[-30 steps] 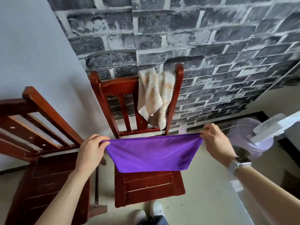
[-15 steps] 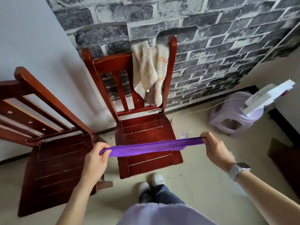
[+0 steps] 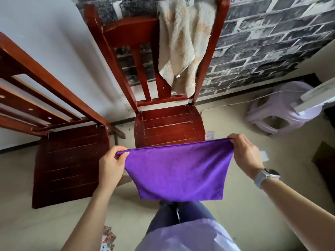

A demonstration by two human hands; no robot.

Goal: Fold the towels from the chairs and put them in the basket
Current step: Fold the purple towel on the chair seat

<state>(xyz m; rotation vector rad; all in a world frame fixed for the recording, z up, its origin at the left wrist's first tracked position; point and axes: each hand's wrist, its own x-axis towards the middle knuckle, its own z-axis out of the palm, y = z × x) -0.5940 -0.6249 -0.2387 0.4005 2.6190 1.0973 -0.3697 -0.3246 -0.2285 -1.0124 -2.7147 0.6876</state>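
At centre frame, left hand (image 3: 110, 165) and right hand (image 3: 247, 156) each pinch a top corner of a hanging purple towel (image 3: 178, 171), apparently doubled, below a chair (image 3: 170, 127) draped with a beige towel (image 3: 181, 44).

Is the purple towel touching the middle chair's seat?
Cannot tell. In the head view the purple towel overlaps the seat front edge, hiding any gap.

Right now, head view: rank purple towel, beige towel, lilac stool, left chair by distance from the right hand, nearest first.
From the right hand:
1. Purple towel: pinched in that hand, stretched across to the left hand.
2. Lilac stool: on the floor, to the right and beyond.
3. Beige towel: draped over the middle chair's back, up ahead.
4. Left chair: past the left hand.
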